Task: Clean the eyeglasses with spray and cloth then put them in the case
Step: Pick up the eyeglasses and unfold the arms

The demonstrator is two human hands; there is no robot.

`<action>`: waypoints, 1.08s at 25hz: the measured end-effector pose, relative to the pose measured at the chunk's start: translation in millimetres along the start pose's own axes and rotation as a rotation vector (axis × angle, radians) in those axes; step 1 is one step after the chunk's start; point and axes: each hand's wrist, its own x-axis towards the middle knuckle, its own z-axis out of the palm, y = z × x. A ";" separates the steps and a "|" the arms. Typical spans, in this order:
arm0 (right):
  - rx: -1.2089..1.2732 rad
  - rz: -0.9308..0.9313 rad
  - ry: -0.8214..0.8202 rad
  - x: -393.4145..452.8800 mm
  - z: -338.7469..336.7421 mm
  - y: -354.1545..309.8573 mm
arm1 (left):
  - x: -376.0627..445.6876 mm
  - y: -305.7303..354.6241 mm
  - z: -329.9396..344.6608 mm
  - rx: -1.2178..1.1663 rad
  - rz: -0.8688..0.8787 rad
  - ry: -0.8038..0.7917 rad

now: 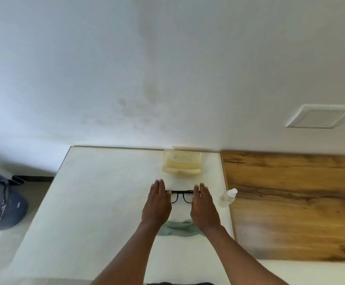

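Now both hands, left (157, 204) and right (204, 206), are grasping the glasses (181, 196) by their ends, fingers mostly straight. They are hovering between the open case (181, 162) and cloth (179, 229), with the spray (228, 197) standing at the desk (97, 202) edge.

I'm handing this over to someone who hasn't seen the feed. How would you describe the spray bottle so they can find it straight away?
Start at the white table, follow its right edge to where it meets the wooden surface. The spray bottle lies there, just right of the right hand and the black eyeglasses. It is the only small clear bottle with a white cap; the yellowish case sits farther back by the wall.
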 end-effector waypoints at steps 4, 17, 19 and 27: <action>0.121 0.143 -0.012 9.6 7.4 8.7 | 12.7 -13.3 8.1 -0.136 -0.100 0.020; 0.309 0.222 0.008 23.6 10.5 7.6 | 26.6 -14.8 8.2 -0.259 -0.252 0.069; 0.311 0.216 0.033 22.4 7.6 5.7 | 23.3 -12.7 4.6 -0.283 -0.273 0.090; 0.344 0.185 0.196 11.2 -8.2 -2.4 | 10.8 -7.5 -11.0 -0.423 -0.293 0.141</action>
